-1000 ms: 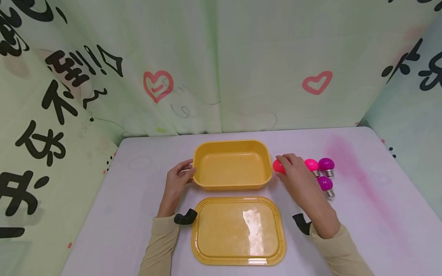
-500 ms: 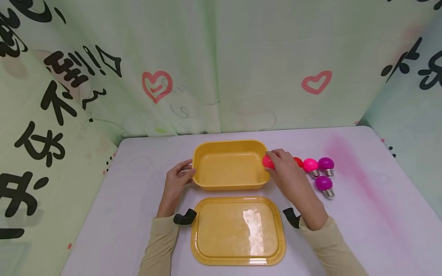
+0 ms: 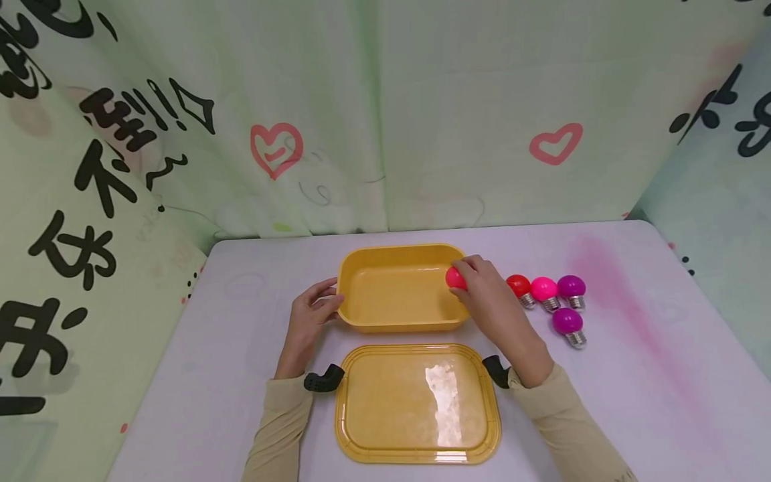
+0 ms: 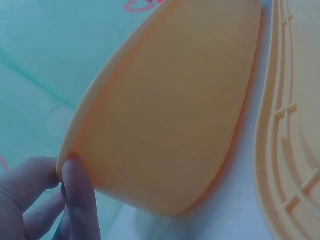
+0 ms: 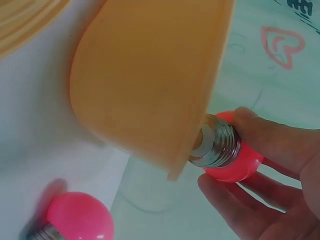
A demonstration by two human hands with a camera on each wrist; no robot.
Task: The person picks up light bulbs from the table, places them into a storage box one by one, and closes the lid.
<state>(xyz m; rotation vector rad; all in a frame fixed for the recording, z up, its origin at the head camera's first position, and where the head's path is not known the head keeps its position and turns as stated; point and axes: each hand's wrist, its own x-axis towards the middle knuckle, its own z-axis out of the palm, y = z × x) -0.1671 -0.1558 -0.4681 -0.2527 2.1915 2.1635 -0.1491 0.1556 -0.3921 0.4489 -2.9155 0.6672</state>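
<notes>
R hand (image 3: 489, 294) had a pinkish-red bulb (image 3: 456, 278) pinched btwn thumb & fingers, spread only as wide as the bulb's round head. That bulb was over the R end of the yellow tub (image 3: 391, 288); R wrist cam showed its metal screw base turned twd the tub, tip partly hidden by the rim, so couldn't tell if base & rim touched. L hand (image 3: 310, 321) pinched the tub's L end at the rim, nearly closed, w/ just the thin wall in its grip & thumb on the outer side.

Tub sat upright on the white table (image 3: 229, 341), nr the far edge. Yellow lid (image 3: 403, 405) lay flat on the nr side of the tub, just beside it, w/ a bright glare patch R of ctr.

R of the tub, 4 more bulbs lay on the table: red bulb (image 3: 518, 284) leftmost, pink bulb (image 3: 545, 288) next, far purple bulb (image 3: 571, 286) R of that, near purple bulb (image 3: 567, 320) just nr side of them. All had silver screw bases.

Beige sleeves (image 3: 569, 418) on both arms, black mount (image 3: 324, 379) at each wrist. Past the far edge hung a pale green cloth (image 3: 458, 94) w/ 2 red hearts (image 3: 274, 175); black writing (image 3: 89, 166) ran down the L side.
</notes>
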